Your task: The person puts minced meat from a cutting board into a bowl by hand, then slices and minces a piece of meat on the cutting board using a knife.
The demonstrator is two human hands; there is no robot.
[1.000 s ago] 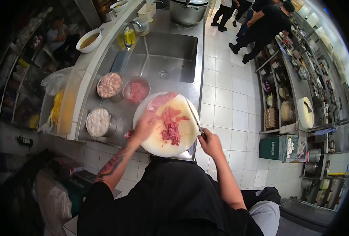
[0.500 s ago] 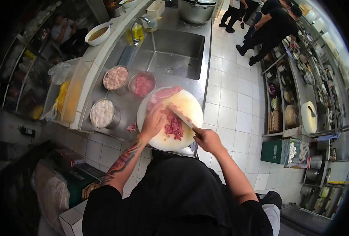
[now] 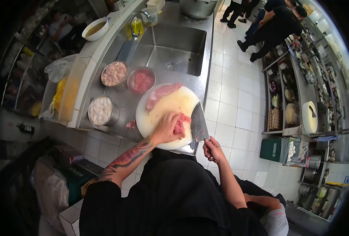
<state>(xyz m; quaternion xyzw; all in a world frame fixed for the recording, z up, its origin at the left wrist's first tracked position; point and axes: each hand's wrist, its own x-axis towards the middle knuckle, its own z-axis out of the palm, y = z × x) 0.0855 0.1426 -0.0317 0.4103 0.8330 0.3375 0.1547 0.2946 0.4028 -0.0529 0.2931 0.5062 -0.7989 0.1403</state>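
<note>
My right hand (image 3: 213,149) grips the handle of a cleaver (image 3: 199,124). Its broad blade stands at the right edge of a round white cutting board (image 3: 150,135), with bits of meat stuck on it. My left hand (image 3: 167,128) curls over a heap of chopped raw meat (image 3: 181,125) on the board, pressed against it, and partly hides it. Along the board's far left side lies an uncut slab of pink meat (image 3: 160,95). Just beyond the board is a metal bowl of red meat (image 3: 141,80).
Left of the board are a tin of pale pink meat (image 3: 114,74) and a tin of white pieces (image 3: 100,110). A steel sink (image 3: 178,47) lies beyond. Co-workers (image 3: 274,29) stand up the aisle; another person (image 3: 274,220) is close behind me at right. Shelves (image 3: 296,94) line the right.
The cleaver has gone from the board's middle to its right edge, its blade turned broadside. My left hand has moved right, from the slab onto the chopped meat. A person has come closer behind me.
</note>
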